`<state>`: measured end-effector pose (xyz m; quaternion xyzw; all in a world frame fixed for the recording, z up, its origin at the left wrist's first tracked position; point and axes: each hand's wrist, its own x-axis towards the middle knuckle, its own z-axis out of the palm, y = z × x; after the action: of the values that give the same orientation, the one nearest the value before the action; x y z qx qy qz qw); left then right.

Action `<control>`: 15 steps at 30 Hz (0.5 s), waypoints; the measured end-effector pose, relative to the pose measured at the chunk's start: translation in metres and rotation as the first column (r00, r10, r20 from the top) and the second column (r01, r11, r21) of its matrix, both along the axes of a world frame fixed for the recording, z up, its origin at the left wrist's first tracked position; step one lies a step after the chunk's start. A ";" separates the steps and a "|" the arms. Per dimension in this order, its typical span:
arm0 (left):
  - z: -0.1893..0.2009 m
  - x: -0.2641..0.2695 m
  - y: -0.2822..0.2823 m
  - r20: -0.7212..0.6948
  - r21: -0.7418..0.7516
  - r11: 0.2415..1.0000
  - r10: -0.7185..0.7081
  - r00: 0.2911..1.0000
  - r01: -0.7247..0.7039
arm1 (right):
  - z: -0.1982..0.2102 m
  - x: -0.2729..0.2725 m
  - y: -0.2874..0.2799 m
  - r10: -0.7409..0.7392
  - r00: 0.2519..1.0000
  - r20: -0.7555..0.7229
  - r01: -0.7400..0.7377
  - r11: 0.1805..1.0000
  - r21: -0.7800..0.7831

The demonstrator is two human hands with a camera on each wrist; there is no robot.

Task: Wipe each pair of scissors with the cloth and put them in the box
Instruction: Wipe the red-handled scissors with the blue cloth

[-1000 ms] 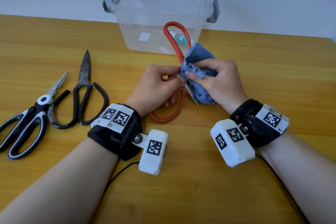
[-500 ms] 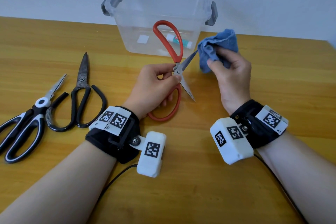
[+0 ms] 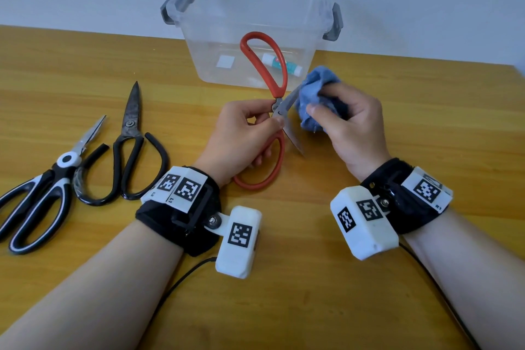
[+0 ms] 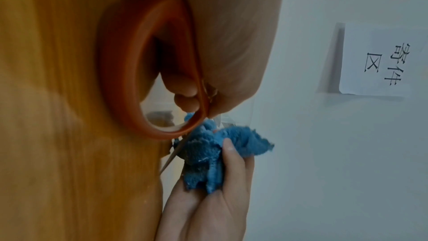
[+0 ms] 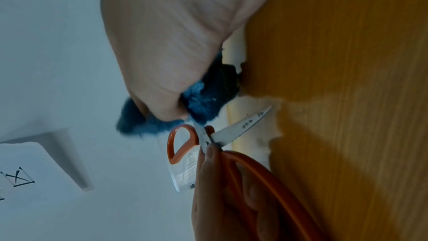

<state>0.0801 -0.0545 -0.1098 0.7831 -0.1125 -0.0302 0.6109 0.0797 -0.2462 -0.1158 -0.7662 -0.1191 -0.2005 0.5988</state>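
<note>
My left hand (image 3: 244, 133) grips the red-handled scissors (image 3: 262, 65) near the pivot, its fingers through the lower loop (image 4: 122, 72). The blades stand spread apart. My right hand (image 3: 349, 125) holds the bunched blue cloth (image 3: 315, 94) around the upper blade, with the lower blade (image 5: 241, 127) bare. A clear plastic box (image 3: 199, 45) with grey latches stands behind, against the wall. Two more pairs lie at the left: all-black scissors (image 3: 127, 148) and black-and-white scissors (image 3: 39, 193).
A small glue stick (image 3: 279, 64) and a white label show through the box wall. Cables trail from both wrist units across the wooden table (image 3: 426, 122). A paper sign (image 4: 382, 61) hangs on the wall.
One second ago the cloth covered the blades near the pivot; it then slid out past the upper blade's tip. Now it is back over that blade, nearer my left hand.
</note>
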 end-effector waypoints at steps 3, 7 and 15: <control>0.000 0.000 0.000 0.020 0.005 1.000 -0.013 1.000 0.013 | -0.003 0.000 0.002 0.130 0.991 0.017 -0.125 0.977 -0.175; 0.002 -0.001 0.000 0.049 0.024 0.997 -0.074 0.996 0.073 | -0.003 0.000 0.003 0.164 0.986 -0.038 -0.168 0.949 -0.267; 0.002 -0.002 0.000 0.057 0.008 0.993 -0.114 0.992 0.114 | -0.001 0.001 0.003 -0.099 0.995 -0.003 0.097 0.985 -0.145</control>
<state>0.0781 -0.0541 -0.1083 0.7775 -0.1747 -0.0427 0.6027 0.0811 -0.2435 -0.1171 -0.8135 -0.0925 -0.2168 0.5317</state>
